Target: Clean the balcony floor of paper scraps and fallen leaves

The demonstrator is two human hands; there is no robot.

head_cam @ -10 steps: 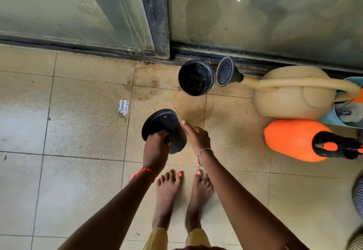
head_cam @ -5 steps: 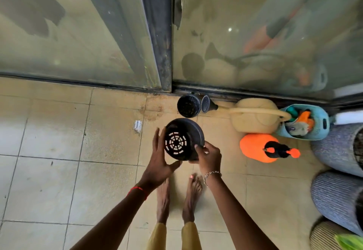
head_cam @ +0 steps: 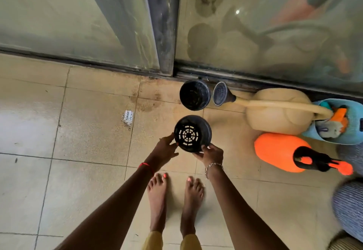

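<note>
Tiled balcony floor [head_cam: 88,171], seen from above. A black perforated plant pot [head_cam: 191,134] is held off it, base turned up. The right grip [head_cam: 210,153] curls round the pot's near rim. The left grip [head_cam: 166,147] presses its left side with fairly straight fingers. The paper scrap [head_cam: 127,116] lies flat, left of the pot and slightly beyond, nearer the left grip, its long axis pointing away from the viewer.

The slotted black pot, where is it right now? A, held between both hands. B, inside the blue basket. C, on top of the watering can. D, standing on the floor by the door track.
A: the slotted black pot sits between the left hand and the right hand.
</note>
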